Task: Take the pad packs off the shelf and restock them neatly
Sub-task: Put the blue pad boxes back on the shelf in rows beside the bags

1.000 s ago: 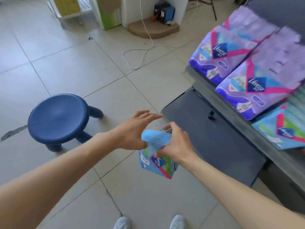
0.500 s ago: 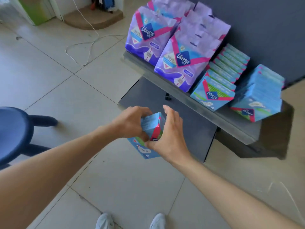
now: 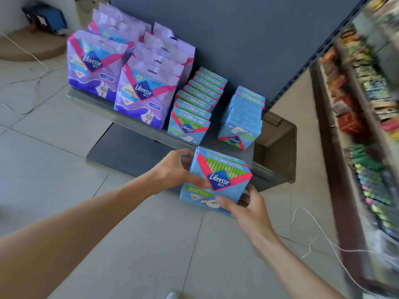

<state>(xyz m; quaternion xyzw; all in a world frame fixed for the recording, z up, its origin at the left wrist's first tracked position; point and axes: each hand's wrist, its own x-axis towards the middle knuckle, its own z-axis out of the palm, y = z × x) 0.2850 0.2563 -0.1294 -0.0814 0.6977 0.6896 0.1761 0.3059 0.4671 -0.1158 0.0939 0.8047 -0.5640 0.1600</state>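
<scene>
Pack [image 3: 218, 175] before stocked shelf [image 3: 90, 102], goods rack [image 3: 356, 93] beside

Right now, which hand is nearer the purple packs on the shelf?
Left. The left hand grips the blue pack by its left edge, below the purple packs; the right hand holds its lower right corner, farther away.
</scene>
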